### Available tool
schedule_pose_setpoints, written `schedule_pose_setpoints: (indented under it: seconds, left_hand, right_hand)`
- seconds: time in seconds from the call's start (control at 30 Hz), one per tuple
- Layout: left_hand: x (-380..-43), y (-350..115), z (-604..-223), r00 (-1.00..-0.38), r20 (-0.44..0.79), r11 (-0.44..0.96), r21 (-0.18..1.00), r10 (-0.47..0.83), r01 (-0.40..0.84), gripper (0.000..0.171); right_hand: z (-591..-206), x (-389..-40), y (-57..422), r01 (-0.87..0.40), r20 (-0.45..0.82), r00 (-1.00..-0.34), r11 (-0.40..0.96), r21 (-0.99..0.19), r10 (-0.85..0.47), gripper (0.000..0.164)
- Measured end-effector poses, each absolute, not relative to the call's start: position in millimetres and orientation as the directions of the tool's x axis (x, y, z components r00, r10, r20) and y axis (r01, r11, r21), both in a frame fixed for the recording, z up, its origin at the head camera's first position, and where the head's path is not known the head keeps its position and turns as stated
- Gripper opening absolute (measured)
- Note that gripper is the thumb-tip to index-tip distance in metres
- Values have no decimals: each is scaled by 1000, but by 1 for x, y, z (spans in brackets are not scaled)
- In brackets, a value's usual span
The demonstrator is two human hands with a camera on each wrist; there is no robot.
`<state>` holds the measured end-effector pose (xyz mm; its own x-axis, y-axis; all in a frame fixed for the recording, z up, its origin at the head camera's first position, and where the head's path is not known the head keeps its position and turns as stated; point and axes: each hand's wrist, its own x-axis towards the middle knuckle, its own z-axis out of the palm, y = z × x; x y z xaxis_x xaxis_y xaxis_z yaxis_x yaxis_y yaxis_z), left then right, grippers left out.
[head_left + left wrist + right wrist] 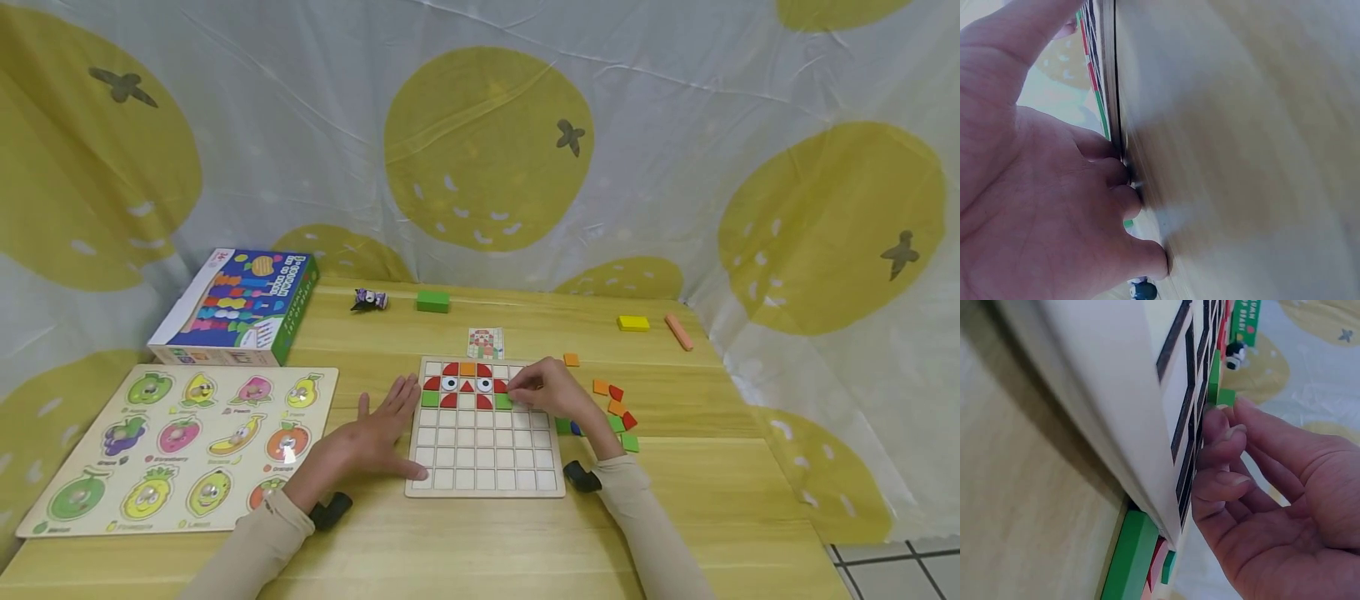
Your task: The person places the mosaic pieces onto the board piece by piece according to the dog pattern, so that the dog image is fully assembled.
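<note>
A square wooden grid board (485, 492) lies on the table, with red curved tiles, an orange tile (468, 369), green tiles (430, 399) and two eye tiles (485, 385) in its upper rows. My left hand (378, 433) rests spread along the board's left side, its thumb on the lower left corner. My right hand (551, 388) has its fingers bent at the board's upper right, the fingertips beside a red curved tile and a green tile (1214, 376). Whether they pinch a tile cannot be made out. A small picture card (486, 342) lies just behind the board.
Loose orange, red, green and blue tiles (617, 407) lie right of the board. A fruit puzzle board (225, 408) and a toy box (232, 304) occupy the left. Toward the back are a small figure (370, 299), a green block (432, 302), a yellow block (633, 323) and an orange stick (678, 332).
</note>
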<state>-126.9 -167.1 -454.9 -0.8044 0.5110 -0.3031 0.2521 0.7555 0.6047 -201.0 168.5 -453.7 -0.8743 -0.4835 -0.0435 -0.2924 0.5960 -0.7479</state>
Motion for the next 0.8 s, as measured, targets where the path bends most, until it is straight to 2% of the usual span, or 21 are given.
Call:
schedule_pose_setpoints:
  seconds: [0.3,0.43,0.8]
  left_hand:
    - [-130,-170,-468,-808,-284,751,603,516,268,145]
    - [-126,-165,-452,-804,-317,769,589,502,248,139]
    - [-126,-167,-454,-800,-298,745,616,521,256,140]
  right_hand:
    - [-455,-203,175,-303,-50,-849,563,-769,-526,11]
    - [-456,-204,184,-298,-60,-848,567,-768,-527,12]
    - [-450,-211,231,-252,-15,-913,594,-764,-407,12]
